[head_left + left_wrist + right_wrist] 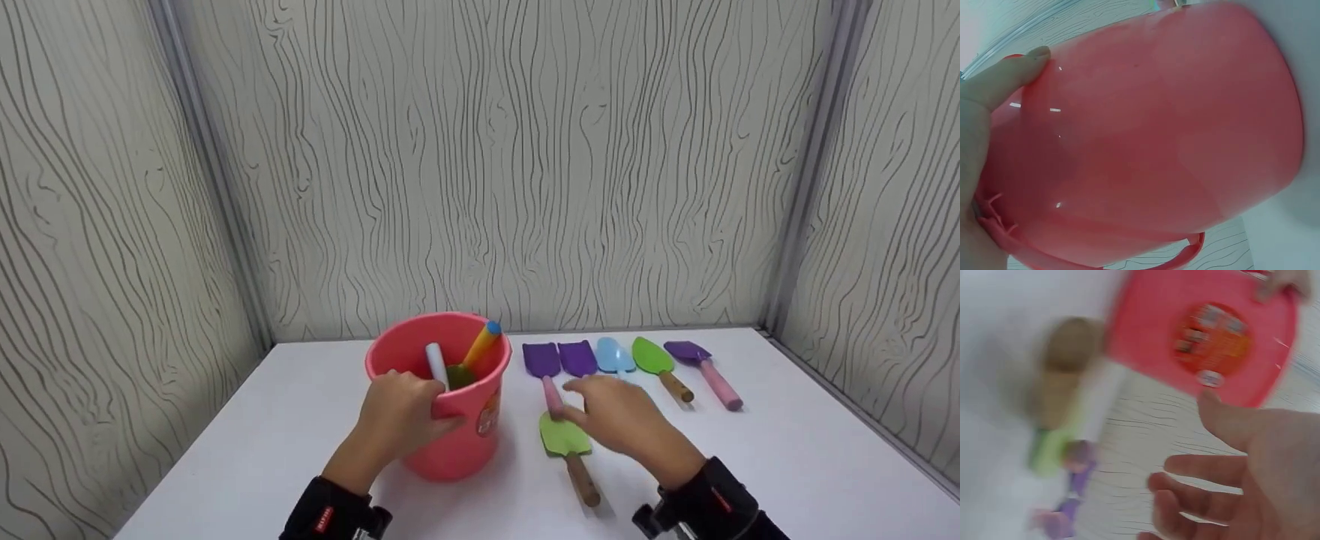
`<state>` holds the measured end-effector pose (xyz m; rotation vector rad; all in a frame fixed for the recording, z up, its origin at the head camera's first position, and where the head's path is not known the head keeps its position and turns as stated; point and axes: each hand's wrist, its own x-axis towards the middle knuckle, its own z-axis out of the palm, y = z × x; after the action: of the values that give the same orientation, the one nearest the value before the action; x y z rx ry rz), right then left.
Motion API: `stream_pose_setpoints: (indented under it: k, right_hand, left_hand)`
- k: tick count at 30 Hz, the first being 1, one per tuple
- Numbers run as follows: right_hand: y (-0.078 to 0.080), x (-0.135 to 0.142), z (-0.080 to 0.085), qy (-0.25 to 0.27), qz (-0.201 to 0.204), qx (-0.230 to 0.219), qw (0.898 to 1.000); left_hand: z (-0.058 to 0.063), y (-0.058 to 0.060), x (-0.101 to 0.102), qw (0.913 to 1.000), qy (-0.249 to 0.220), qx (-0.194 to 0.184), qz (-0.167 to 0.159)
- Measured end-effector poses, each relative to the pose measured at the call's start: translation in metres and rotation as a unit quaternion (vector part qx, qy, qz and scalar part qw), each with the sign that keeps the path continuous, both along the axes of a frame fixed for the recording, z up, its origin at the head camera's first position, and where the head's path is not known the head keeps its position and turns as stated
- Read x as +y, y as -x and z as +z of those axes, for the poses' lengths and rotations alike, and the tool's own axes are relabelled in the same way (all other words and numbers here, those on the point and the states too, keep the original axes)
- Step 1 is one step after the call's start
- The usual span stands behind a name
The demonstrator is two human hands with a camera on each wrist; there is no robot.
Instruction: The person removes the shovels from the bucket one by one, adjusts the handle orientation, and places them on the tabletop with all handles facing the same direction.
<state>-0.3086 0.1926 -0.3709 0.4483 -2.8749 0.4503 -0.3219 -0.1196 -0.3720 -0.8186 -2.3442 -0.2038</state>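
My left hand (401, 409) grips the near rim of a pink bucket (450, 454), its thumb against the outer wall in the left wrist view. In the bucket stand a shovel with a white handle (437, 364) and one with an orange, blue-tipped handle (481, 346). With fingers spread and nothing held, my right hand (622, 416) hovers right of the bucket. Beneath its thumb lie a purple shovel's pink handle (552, 395) and a light green trowel (561, 435) with a wooden handle. The right wrist view shows these tools blurred.
Along the back of the white table (255, 450) lie another purple shovel (577, 358), a light blue scoop (615, 355), a green trowel (652, 355) and a purple trowel (686, 350). Wood-patterned panels (510, 165) enclose the back and both sides.
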Motion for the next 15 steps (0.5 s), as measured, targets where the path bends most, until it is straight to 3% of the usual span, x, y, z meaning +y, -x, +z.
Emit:
stream_pose_setpoints:
  k: [4,7,9,11,15]
  right_hand:
    - [0.001,-0.018,0.039,0.011,0.041,0.131,0.99]
    - [0.007,-0.04,0.062,-0.034,0.125,0.23,0.965]
    - [0.012,-0.058,0.074,-0.08,0.181,0.268,0.943]
    - [0.019,-0.076,0.084,-0.124,0.216,0.27,0.93]
    - [0.038,-0.11,0.091,-0.198,0.231,0.217,0.927]
  left_hand:
    - [-0.003,0.001,0.0,0.9996,0.003,0.027,-0.011]
    - [-0.006,0.001,-0.004,0.9993,-0.002,0.032,-0.017]
    - [-0.008,0.001,-0.007,0.9993,-0.007,0.031,-0.021]
    - [-0.008,0.001,-0.011,0.999,-0.012,0.033,-0.028]
    - [-0.007,0.004,-0.015,0.998,-0.018,0.046,-0.038]
